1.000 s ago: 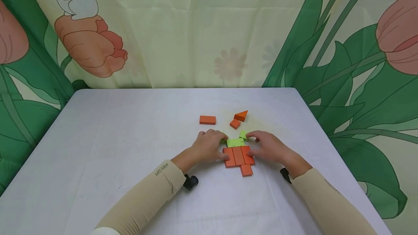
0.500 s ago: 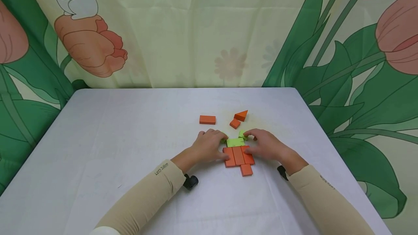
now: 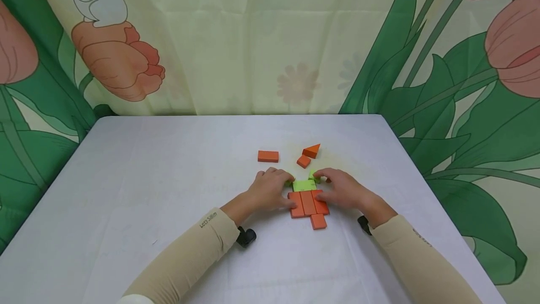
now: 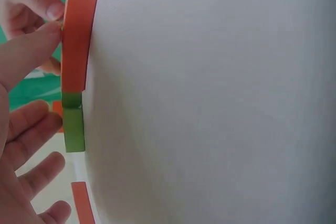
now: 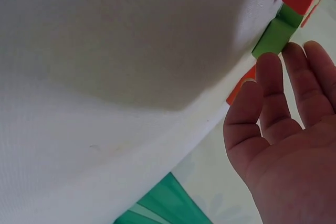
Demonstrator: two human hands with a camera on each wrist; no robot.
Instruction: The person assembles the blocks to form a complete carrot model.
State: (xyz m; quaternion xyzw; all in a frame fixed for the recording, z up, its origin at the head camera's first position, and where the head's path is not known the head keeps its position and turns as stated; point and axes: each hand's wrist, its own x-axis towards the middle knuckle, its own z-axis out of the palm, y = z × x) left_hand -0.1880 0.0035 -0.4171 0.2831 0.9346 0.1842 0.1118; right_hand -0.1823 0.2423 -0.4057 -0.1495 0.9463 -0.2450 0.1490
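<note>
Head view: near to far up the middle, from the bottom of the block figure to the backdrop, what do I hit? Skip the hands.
Small square orange block → row of three orange bricks → flat green block → angled orange block → orange wedge → printed backdrop.

Left green block [image 3: 288,184] mostly behind left grip [image 3: 270,189] in head view, right sleeve lettering [image 3: 422,237] illegibly small
</note>
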